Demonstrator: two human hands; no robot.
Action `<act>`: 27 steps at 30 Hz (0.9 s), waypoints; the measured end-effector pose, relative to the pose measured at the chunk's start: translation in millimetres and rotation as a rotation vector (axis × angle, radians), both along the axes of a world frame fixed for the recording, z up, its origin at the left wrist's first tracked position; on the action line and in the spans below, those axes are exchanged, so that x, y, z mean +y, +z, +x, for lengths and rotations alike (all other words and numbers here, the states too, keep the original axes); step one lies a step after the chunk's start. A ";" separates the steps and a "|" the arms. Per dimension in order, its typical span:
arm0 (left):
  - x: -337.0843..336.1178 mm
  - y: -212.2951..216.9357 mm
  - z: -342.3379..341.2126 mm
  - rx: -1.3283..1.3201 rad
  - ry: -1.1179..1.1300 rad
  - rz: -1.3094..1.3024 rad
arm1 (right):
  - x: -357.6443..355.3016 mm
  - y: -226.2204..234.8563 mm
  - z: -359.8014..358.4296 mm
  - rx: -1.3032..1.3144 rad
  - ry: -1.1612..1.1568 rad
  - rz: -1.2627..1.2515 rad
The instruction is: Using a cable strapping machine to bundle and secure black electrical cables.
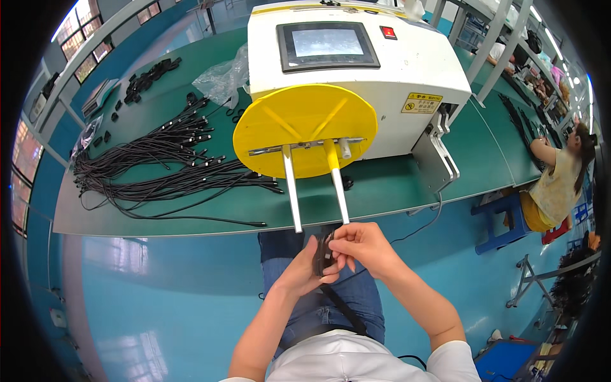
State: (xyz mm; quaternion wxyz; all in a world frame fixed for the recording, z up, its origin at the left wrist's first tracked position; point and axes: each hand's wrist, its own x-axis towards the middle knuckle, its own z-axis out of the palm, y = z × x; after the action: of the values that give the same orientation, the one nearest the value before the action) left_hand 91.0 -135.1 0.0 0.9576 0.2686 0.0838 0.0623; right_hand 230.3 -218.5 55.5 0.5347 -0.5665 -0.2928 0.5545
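Both hands are up over the lap, just off the front edge of the green bench (382,188), w/ a black cable bundle (323,256) between them. L hand (296,275) has its fingers curled round the bundle, thumb up along one side. R hand (369,248) has thumb + fingertips pinched together on the upper part of it; can't tell exactly which strand, too small.

Bundle sits right below the ends of two metal rods, the L rod (291,191) and R rod (337,184), sticking out of a yellow disc (267,124) on the white winding machine (414,70). R rod's tip is right by the R hand, can't tell if they touch. Machine's got a touchscreen (328,43) + red rocker switch (389,32) on top.

L side of bench: big pile of black cables (133,159), a clear plastic bag (223,77) behind. Far R, a co-worker (555,184) on a blue stool (499,223).
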 end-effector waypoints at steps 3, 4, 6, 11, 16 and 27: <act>-0.7 -1.0 -1.1 -0.007 -0.002 -0.011 | 1.1 -1.0 -6.1 -0.037 -0.093 0.009; -0.5 -1.8 -1.4 -0.005 0.005 0.014 | 0.8 0.3 -9.2 -0.026 -0.132 0.007; 0.3 -2.1 -1.1 -0.003 0.010 0.038 | -0.4 1.5 -13.6 -0.005 -0.210 0.002; -2.0 6.0 2.1 -0.009 -0.008 0.082 | -4.7 -5.1 -15.3 0.111 -0.305 0.050; -3.6 6.1 2.6 0.029 0.010 0.109 | -8.1 -8.2 -20.6 0.091 -0.333 0.061; -6.6 3.7 5.6 0.175 0.148 0.146 | -12.9 6.7 -3.7 -0.353 0.081 -0.097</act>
State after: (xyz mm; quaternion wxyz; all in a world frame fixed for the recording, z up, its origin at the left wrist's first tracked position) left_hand 96.6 -141.6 3.6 0.9173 0.3349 0.1819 0.1153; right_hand 226.6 -231.4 62.1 0.4245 -0.6678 -0.3775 0.4809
